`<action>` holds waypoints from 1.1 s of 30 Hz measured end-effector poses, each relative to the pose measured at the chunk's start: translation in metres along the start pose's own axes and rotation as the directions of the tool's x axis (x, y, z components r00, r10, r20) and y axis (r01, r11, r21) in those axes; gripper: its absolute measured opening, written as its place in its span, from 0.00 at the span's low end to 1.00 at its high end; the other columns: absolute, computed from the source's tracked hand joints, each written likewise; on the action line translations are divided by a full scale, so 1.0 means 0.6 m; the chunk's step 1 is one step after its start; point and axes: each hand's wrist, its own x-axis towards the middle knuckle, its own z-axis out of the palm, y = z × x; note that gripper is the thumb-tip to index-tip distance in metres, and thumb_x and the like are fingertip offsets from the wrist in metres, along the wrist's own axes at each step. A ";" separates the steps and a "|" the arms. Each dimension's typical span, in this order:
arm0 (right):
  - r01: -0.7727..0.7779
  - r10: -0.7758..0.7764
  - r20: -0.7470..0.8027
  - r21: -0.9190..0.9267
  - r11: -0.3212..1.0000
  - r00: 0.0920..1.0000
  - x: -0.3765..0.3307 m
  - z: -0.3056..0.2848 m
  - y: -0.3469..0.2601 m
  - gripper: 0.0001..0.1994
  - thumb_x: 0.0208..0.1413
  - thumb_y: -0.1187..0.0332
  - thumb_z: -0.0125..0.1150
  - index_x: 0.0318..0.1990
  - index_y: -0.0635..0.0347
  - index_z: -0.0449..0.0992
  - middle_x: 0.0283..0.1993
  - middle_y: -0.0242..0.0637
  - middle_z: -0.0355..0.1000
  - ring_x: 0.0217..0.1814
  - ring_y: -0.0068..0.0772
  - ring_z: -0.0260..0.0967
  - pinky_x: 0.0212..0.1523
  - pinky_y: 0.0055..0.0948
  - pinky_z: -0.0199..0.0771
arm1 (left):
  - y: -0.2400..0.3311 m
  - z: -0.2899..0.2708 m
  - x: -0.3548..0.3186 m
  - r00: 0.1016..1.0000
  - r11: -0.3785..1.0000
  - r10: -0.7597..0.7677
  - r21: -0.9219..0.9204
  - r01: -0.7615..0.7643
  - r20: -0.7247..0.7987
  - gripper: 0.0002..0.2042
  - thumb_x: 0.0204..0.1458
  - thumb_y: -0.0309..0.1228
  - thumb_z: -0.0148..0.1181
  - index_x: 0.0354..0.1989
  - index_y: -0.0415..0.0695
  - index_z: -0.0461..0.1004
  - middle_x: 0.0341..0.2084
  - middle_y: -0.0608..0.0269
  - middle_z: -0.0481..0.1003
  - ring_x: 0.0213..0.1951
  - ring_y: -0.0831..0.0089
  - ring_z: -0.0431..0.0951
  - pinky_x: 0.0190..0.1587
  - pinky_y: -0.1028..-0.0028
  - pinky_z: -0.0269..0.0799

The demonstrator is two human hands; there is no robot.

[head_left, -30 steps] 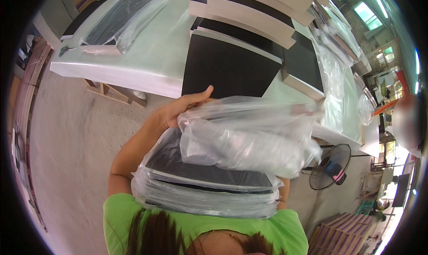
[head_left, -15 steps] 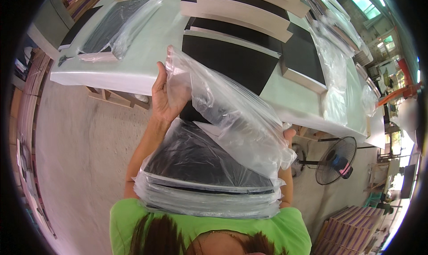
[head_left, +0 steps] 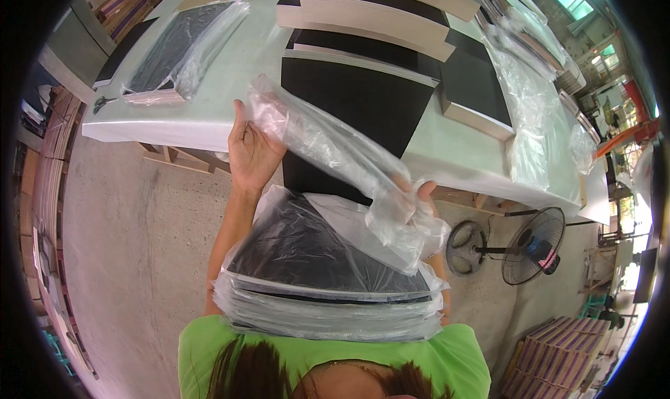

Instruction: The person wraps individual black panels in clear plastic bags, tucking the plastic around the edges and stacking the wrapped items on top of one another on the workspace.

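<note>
A clear plastic bag (head_left: 328, 144) stretches slantwise between my two hands, bunched at its right end. My left hand (head_left: 257, 154) has its palm turned up, its fingers showing through the film and its thumb out to the side. At the lower right my right hand (head_left: 421, 195) is closed on the gathered film, its thumb showing and most fingers hidden. Against my body lies a stack of black boards wrapped in clear plastic (head_left: 321, 249). Just beyond the bag, a large black board (head_left: 356, 99) lies on the table, its near end reaching past the edge.
The pale covered table (head_left: 160, 130) bears several black board stacks (head_left: 377, 18), a plastic-wrapped stack (head_left: 185, 50), scissors (head_left: 102, 104) and loose plastic film (head_left: 525, 144). A standing fan (head_left: 534, 245) is at the right. Striped stacked bundles (head_left: 555, 357) lie on the floor.
Both hands have shifted, the left slightly left and down, the right up and left. The bag has narrowed into a tighter strip, uncovering more of the black board.
</note>
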 end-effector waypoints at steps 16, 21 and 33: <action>-0.270 -0.481 -0.573 -0.783 0.560 0.664 -0.034 0.107 -0.150 0.18 0.52 0.57 0.58 0.47 0.58 0.68 0.34 0.34 0.68 0.33 0.27 0.67 0.33 0.25 0.69 | 0.039 0.008 -0.022 0.932 0.616 -0.280 0.701 0.359 -0.231 0.27 0.43 0.30 0.66 0.52 0.35 0.63 0.32 0.63 0.74 0.38 0.76 0.73 0.48 0.79 0.64; 0.084 -0.676 -0.192 -0.932 0.353 0.711 0.050 0.110 -0.183 0.13 0.40 0.70 0.68 0.31 0.57 0.68 0.24 0.24 0.63 0.25 0.15 0.58 0.26 0.18 0.60 | 0.038 -0.001 0.037 0.983 0.189 0.182 0.982 -0.013 -0.022 0.10 0.40 0.19 0.60 0.32 0.42 0.68 0.25 0.68 0.70 0.32 0.78 0.70 0.40 0.79 0.64; -0.060 -0.718 0.424 -0.839 -0.542 0.553 0.129 0.140 -0.156 0.31 0.36 0.88 0.47 0.51 0.51 0.72 0.37 0.44 0.68 0.43 0.43 0.67 0.43 0.30 0.65 | 0.032 0.016 0.071 0.827 -0.850 0.140 0.494 -0.182 0.545 0.34 0.37 0.10 0.48 0.56 0.55 0.67 0.44 0.59 0.64 0.46 0.61 0.67 0.46 0.64 0.65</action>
